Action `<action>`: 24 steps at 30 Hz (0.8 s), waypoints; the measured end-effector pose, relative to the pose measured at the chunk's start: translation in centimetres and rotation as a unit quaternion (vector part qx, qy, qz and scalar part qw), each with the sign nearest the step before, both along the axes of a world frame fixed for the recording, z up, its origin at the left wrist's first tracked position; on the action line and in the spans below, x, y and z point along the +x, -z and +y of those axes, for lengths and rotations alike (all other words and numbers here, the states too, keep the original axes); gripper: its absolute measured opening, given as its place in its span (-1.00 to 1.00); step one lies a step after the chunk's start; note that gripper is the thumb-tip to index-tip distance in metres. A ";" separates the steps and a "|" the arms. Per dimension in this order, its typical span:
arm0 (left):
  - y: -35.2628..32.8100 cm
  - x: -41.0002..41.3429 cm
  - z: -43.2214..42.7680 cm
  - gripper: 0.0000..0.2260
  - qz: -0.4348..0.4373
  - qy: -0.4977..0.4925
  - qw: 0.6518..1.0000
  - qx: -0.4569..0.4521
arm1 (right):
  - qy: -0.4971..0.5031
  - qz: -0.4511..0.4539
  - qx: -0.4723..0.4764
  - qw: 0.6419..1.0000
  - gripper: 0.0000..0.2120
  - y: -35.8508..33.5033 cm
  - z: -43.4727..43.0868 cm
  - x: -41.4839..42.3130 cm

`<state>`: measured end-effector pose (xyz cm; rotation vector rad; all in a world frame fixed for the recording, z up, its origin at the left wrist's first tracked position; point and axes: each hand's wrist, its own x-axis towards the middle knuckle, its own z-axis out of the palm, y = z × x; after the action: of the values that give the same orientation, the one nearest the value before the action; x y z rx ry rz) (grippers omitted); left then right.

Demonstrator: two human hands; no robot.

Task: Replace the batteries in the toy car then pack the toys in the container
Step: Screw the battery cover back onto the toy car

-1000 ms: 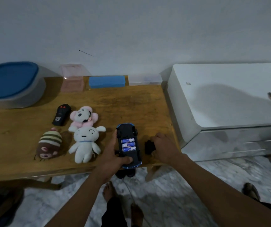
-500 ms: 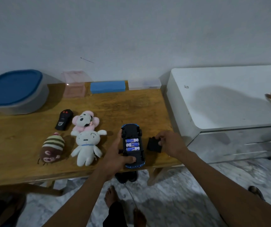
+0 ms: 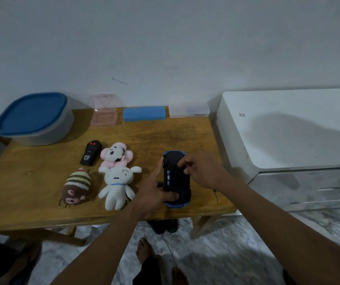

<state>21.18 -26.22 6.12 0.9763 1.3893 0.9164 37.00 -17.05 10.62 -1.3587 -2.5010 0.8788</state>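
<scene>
Wooden table [image 3: 165, 136] set against a pale grey wall [image 3: 165, 48], with a white cabinet [image 3: 288, 130] just to its right and a marbled floor [image 3: 237, 243] below. Near the front edge the toy car [image 3: 183, 195] lies upside down, gripped along its left side and rear by the left hand [image 3: 152, 192], while the right hand [image 3: 204, 171], fingers curled, holds the black battery cover [image 3: 177, 177] on its underside. A blue-lidded container [image 3: 58, 130] occupies the far left corner; a black remote [image 3: 91, 153], pink plush [image 3: 116, 154], white plush [image 3: 116, 182] and striped plush [image 3: 76, 186] lie left of the car, and a small screwdriver [image 3: 216, 195] lies to its right.
</scene>
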 end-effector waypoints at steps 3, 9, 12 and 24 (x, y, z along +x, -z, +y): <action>-0.1 -0.3 -0.1 -0.02 0.010 0.004 1.000 -0.005 | -0.025 -0.024 0.009 0.999 -0.74 0.1 0.0 -0.7; 0.2 -0.5 -0.2 -0.02 0.000 -0.009 1.000 -0.007 | -0.030 -0.036 0.031 0.998 -0.71 -0.1 0.1 -1.3; 0.2 -0.4 -0.2 0.00 -0.001 -0.010 1.000 -0.014 | -0.036 -0.032 0.026 0.999 -0.71 -0.1 0.2 -1.3; 0.7 0.0 -0.5 0.00 0.001 -0.010 1.000 -0.018 | -0.052 -0.030 0.043 0.997 -0.71 0.9 -0.9 -0.7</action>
<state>21.14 -26.68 5.42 0.9383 1.4148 0.9019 36.27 -17.91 9.76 -1.2558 -2.6423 0.7509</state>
